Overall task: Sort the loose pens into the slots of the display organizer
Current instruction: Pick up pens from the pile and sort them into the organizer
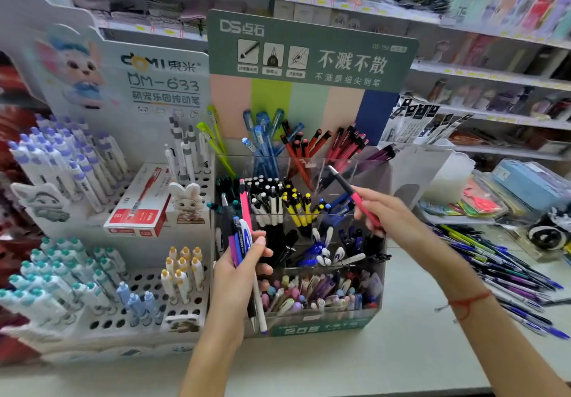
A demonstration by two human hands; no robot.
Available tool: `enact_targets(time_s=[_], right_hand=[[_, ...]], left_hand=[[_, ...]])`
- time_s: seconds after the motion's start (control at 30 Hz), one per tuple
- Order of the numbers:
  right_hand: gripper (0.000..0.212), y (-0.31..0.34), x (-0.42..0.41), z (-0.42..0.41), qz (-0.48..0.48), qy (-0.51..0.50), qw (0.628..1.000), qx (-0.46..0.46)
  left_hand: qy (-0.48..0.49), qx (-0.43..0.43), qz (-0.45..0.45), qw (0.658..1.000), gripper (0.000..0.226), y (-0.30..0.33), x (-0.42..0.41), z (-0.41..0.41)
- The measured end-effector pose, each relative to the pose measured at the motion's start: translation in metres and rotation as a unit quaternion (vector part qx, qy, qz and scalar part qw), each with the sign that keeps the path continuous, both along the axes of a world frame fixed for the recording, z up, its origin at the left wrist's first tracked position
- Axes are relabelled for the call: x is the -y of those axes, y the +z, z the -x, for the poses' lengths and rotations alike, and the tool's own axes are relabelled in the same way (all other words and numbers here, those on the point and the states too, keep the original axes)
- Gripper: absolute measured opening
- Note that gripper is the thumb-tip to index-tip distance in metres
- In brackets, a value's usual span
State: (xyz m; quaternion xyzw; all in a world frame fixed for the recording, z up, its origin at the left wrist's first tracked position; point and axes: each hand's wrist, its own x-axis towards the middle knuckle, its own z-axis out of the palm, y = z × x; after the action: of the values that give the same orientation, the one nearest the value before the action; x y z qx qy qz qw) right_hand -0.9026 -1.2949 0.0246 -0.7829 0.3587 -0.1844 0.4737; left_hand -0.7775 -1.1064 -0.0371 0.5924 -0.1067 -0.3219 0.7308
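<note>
Red pen (355, 196) pinched in right hand (383, 214); left hand (238, 276) grips, apparently, several pens (242, 236).

Clear glossy plastic organizer (309, 168), printed card backboard (312, 54), seemingly smooth plastic pens (244, 242).

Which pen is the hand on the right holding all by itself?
The red pen with the black top. The right hand pinches just that one above the organizer, while the left hand grips a whole bunch of pens.
</note>
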Motion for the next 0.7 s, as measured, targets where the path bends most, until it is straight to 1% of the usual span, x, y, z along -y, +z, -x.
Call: enact_targets(time_s=[0.07,0.1,0.17,0.23,0.33,0.37,0.4,0.47,0.5,0.57,0.7], right_hand=[[0.031,0.016,0.014,0.001,0.094,0.008,0.995,-0.017],[0.026,0.026,0.022,0.000,0.137,-0.002,0.991,-0.003],[0.015,0.042,0.040,-0.007,0.190,-0.036,0.981,0.016],[0.014,0.053,0.058,-0.017,0.237,-0.058,0.970,-0.016],[0.012,0.063,0.073,-0.036,0.292,-0.059,0.951,-0.087],[0.014,0.065,0.075,-0.043,0.317,-0.070,0.941,-0.093],[0.021,0.064,0.078,-0.050,0.340,-0.091,0.932,-0.085],[0.039,0.060,0.081,-0.063,0.387,-0.149,0.909,-0.040],[0.044,0.056,0.083,-0.070,0.404,-0.174,0.898,-0.013],[0.043,0.045,0.084,-0.083,0.426,-0.195,0.883,0.021],[0.038,0.012,0.077,-0.094,0.488,-0.172,0.855,-0.021]], left_hand=[[-0.002,-0.001,-0.001,1.000,0.011,0.001,0.005,-0.002],[-0.005,-0.001,0.001,1.000,0.012,0.003,0.008,-0.003],[-0.012,0.000,0.010,1.000,0.014,0.007,0.014,-0.005],[-0.014,-0.001,0.017,1.000,0.013,0.011,0.020,-0.007],[-0.020,-0.003,0.025,0.999,0.011,0.015,0.028,-0.007],[-0.027,-0.004,0.025,0.999,0.011,0.016,0.030,-0.007],[-0.035,-0.007,0.025,0.999,0.011,0.017,0.031,-0.006],[-0.053,-0.013,0.026,0.998,0.012,0.017,0.033,-0.006],[-0.063,-0.013,0.025,0.998,0.013,0.017,0.033,-0.006],[-0.086,-0.004,0.020,0.996,0.014,0.017,0.032,-0.007],[-0.125,0.011,0.020,0.992,0.017,0.017,0.028,-0.009]])
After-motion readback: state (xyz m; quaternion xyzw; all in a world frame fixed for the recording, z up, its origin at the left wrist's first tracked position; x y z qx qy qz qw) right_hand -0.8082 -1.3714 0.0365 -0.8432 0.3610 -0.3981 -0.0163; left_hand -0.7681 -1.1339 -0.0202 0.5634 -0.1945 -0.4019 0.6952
